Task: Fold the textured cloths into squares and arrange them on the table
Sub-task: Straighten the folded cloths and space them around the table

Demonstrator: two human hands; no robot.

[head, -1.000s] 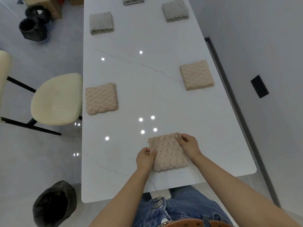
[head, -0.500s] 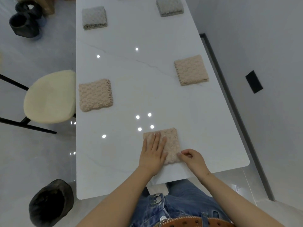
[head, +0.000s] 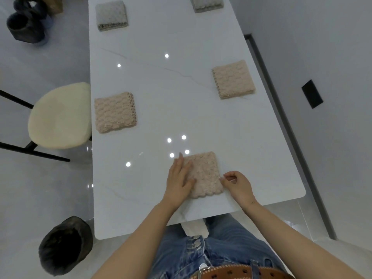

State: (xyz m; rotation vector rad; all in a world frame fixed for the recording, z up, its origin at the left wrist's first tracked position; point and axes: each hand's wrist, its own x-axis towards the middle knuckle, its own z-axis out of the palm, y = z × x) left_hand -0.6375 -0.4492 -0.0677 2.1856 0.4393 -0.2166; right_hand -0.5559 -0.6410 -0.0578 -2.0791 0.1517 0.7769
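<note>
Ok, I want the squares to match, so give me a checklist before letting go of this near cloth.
1. Near beige cloth lies fully on table: ok.
2. Left hand presses it flat: ok.
3. Right hand at its right edge; grip on it: cannot tell.
4. Square outline like left beige cloth: ok, front edge wavy.
5. Apart from right beige cloth: ok.

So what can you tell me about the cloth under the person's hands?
The pink cloth is a bumpy, knitted-looking fabric folded into a rough square. It lies flat on the white table near its close edge. The left hand rests flat on its left side; the right hand pinches its right edge.
</note>
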